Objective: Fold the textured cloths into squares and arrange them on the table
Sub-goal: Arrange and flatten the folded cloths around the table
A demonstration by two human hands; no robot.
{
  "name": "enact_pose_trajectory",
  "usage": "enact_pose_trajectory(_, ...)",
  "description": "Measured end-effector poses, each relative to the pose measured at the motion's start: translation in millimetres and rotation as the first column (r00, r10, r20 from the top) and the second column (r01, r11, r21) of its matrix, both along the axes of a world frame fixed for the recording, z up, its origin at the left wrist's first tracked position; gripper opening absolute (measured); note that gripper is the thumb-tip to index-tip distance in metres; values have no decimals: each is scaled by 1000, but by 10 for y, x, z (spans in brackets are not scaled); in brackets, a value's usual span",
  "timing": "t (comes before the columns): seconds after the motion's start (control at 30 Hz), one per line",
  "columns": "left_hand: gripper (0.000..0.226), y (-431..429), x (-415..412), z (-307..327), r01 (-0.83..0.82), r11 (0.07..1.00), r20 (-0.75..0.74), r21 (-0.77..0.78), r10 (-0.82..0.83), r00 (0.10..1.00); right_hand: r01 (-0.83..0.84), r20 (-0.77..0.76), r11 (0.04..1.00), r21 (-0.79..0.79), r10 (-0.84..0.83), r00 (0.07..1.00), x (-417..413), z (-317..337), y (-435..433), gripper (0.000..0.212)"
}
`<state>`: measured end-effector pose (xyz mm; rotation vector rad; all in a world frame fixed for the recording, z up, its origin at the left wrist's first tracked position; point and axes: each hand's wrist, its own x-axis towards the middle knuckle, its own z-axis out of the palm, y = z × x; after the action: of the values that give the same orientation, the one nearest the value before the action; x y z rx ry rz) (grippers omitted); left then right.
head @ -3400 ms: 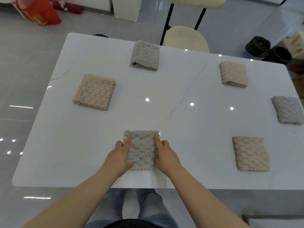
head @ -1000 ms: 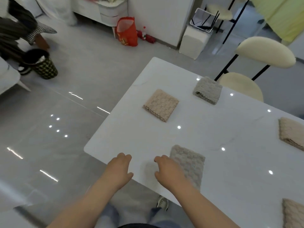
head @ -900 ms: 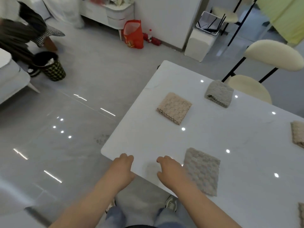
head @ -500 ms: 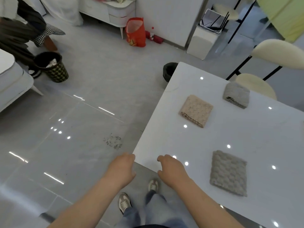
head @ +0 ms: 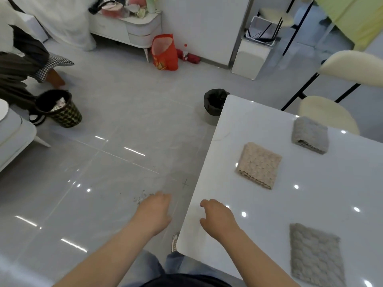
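Three folded cloths [head: 258,164] lie on the table [head: 310,193], one grey cloth [head: 315,253] by its near edge. Your left hand [head: 154,212] and right hand [head: 217,216] hang apart, empty. Your right arm [head: 259,251] could bump that cloth and spoil its fold.

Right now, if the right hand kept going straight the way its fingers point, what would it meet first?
Probably nothing: the right hand points past the table's left edge toward bare floor, away from the beige cloth. Depth is unclear.
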<state>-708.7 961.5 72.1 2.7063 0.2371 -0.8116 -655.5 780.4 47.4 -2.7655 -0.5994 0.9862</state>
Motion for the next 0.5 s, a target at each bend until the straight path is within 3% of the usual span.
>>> enact_pose_trajectory(0.23,43,209,551,-75,102,994,-33,-42,-104,994,118,-29,992,-45,-119,992,328,11,216,35)
enact_pose_trajectory(0.5,43,742,1277,-127,329,940,-29,-96,-333,943,360,-43,930,-79,-364,930,634,28,705,32)
